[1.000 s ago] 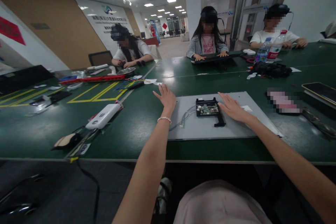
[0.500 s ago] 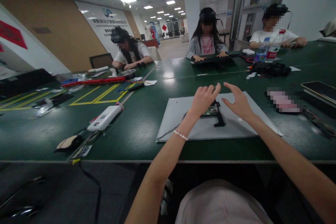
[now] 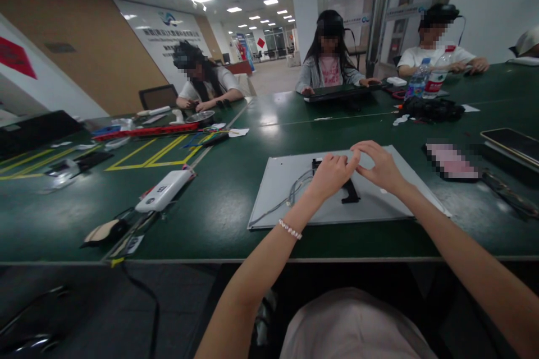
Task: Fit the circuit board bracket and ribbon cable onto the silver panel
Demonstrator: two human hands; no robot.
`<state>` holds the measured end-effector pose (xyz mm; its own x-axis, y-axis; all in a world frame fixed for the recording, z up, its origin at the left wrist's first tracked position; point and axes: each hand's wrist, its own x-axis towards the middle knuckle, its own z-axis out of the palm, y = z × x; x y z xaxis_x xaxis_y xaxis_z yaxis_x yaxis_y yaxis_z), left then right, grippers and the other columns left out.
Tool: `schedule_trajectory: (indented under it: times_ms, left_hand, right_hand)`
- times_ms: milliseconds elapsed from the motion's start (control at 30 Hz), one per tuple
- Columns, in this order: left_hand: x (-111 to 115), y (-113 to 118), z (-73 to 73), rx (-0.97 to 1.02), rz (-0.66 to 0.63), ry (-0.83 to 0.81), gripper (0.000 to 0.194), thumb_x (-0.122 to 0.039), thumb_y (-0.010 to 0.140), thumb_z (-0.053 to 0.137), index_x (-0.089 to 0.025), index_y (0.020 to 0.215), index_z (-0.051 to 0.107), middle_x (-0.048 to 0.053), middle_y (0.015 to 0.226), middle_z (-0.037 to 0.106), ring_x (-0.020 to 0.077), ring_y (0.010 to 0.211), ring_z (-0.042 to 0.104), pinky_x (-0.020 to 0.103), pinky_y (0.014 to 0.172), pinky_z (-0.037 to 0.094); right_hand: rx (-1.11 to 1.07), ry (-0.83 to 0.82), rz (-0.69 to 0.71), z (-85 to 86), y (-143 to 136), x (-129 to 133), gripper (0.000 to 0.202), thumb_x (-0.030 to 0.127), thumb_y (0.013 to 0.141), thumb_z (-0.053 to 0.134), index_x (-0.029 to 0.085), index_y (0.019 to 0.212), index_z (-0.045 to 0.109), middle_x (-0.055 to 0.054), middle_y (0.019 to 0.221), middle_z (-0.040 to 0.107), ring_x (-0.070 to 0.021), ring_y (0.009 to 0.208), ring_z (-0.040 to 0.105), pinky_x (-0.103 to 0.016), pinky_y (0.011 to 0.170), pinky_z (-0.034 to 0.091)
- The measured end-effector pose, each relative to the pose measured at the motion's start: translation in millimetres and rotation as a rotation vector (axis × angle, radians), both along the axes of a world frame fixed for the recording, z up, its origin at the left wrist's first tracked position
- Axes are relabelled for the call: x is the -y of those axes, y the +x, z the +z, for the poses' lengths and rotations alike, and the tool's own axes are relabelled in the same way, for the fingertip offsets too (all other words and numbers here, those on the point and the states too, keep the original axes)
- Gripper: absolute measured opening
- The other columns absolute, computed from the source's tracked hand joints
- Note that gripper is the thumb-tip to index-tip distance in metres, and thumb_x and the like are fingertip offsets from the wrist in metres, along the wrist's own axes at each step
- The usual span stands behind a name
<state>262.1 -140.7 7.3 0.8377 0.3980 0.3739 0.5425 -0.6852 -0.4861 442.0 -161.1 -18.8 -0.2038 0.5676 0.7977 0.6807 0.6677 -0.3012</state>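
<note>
- L side: white device [image 3: 164, 189] on green desk [image 3: 231, 196], well apart fr. panel, long axis slanting away to the R
- Grey panel [image 3: 280, 176]: light, thin, flat on desk in front of wearer; long axis runs L–R, approx. parallel w/ near desk edge
- Grey cables [image 3: 290, 199]: thin, looped on panel's L part, one run to its near L corner
- L grip [image 3: 334, 176]: over black frame, fingers bent
- Black frame [image 3: 350, 193]: on panel approx. mid, mostly hidden by L grip; slim leg points to wearer, foot turned L; overall long axis hidden
- R grip [image 3: 381, 167]: above panel, fingers curved, tips meeting L grip's in view; can't tell if either pinches smth small
- Far R: pink thing [image 3: 450, 161], blurred, on desk near panel
</note>
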Motion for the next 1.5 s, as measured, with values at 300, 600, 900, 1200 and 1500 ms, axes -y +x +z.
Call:
schedule_trajectory:
  times_ms: [300, 600, 900, 1200, 1500]
  left_hand:
    - [-3, -5, 3.1, 0.013, -0.052, -0.123, 0.029, -0.011, 0.094, 0.040, -0.013, 0.122, 0.049, 0.007, 0.089, 0.065, 0.0202, 0.084, 0.062, 0.032, 0.072, 0.037]
    - [-7, -13, 10.7, -0.044, -0.179, -0.253, 0.021, -0.012, 0.093, 0.041, -0.015, 0.100, 0.061, 0.009, 0.105, 0.060, 0.0169, 0.083, 0.059, 0.028, 0.067, 0.041]
    - [-5, -10, 5.4, -0.116, -0.210, -0.561, 0.023, -0.010, 0.084, 0.049, -0.018, 0.102, 0.060, 0.006, 0.097, 0.067, 0.0191, 0.085, 0.063, 0.027, 0.067, 0.046]
    - [-8, -11, 0.5, -0.144, -0.192, -0.602, 0.040, -0.013, 0.082, 0.052, -0.024, 0.119, 0.062, 0.005, 0.106, 0.069, 0.0204, 0.094, 0.064, 0.028, 0.074, 0.049]
    - [-8, -15, 6.2, -0.126, -0.223, -0.697, 0.031, -0.019, 0.081, 0.055, -0.021, 0.110, 0.066, 0.004, 0.089, 0.069, 0.0177, 0.076, 0.063, 0.025, 0.063, 0.044]
  right_hand:
    - [0.165, -0.155, 0.045, -0.6, 17, -1, 0.007, 0.017, 0.085, 0.056, 0.021, 0.086, 0.061, -0.006, 0.085, 0.066, -0.0230, 0.080, 0.063, -0.036, 0.074, 0.049]
    - [0.213, -0.306, 0.110, 3.0, 33, 0, 0.010, 0.017, 0.079, 0.058, 0.022, 0.084, 0.065, -0.004, 0.087, 0.069, -0.0222, 0.081, 0.064, -0.036, 0.077, 0.048]
    - [0.375, -0.436, 0.124, 6.7, 27, 4, 0.012, 0.014, 0.077, 0.058, 0.022, 0.078, 0.067, -0.003, 0.085, 0.067, -0.0201, 0.078, 0.064, -0.033, 0.075, 0.047]
    - [0.387, -0.527, 0.174, 4.0, 23, 6, 0.016, 0.010, 0.073, 0.058, 0.022, 0.075, 0.069, -0.002, 0.083, 0.068, -0.0196, 0.078, 0.064, -0.031, 0.075, 0.047]
    - [0.380, -0.547, 0.185, 3.0, 22, 7, 0.018, 0.010, 0.073, 0.058, 0.022, 0.077, 0.070, -0.002, 0.085, 0.070, -0.0201, 0.082, 0.065, -0.031, 0.079, 0.049]
